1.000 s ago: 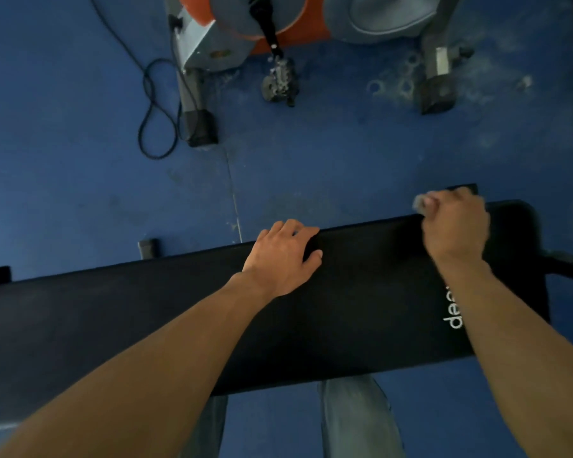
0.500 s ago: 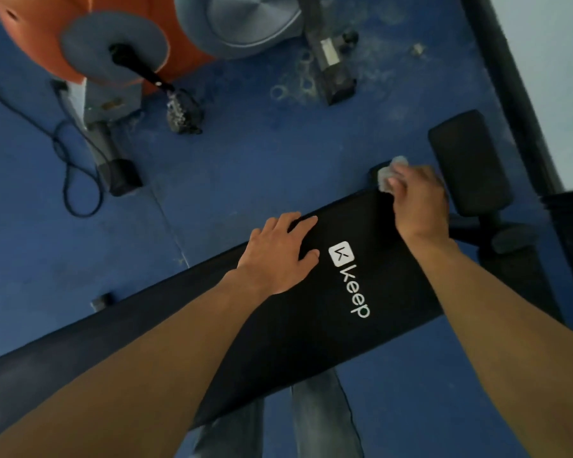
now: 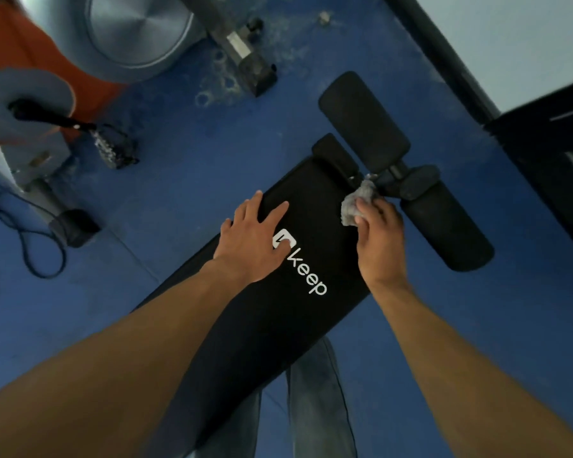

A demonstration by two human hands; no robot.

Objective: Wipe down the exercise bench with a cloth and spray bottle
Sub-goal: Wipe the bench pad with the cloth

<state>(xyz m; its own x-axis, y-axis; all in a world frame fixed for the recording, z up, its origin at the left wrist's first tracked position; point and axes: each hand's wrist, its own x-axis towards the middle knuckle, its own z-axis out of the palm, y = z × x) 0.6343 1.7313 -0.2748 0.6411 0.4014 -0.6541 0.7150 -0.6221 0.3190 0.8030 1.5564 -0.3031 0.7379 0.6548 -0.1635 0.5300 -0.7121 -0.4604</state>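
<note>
The black padded exercise bench [image 3: 315, 206] runs diagonally from lower left to upper right, with a white "keep" logo near its end. My left hand [image 3: 253, 241] rests flat on the pad with fingers spread, partly covering the logo. My right hand [image 3: 379, 238] grips a crumpled grey cloth [image 3: 354, 203] at the bench's right end corner, close to the joint of the foam leg rollers [image 3: 364, 123]. No spray bottle is in view.
An orange and grey exercise bike [image 3: 40, 71] with a black pedal [image 3: 113, 148] stands at the upper left, a black cable [image 3: 30, 246] looping beside it. Blue floor [image 3: 196, 153] surrounds the bench. A dark object [image 3: 553, 153] and a pale wall sit at the right.
My right hand with the cloth has moved from the bench's far edge round to its end corner by the rollers. My view swung right; my left hand stays flat on the pad.
</note>
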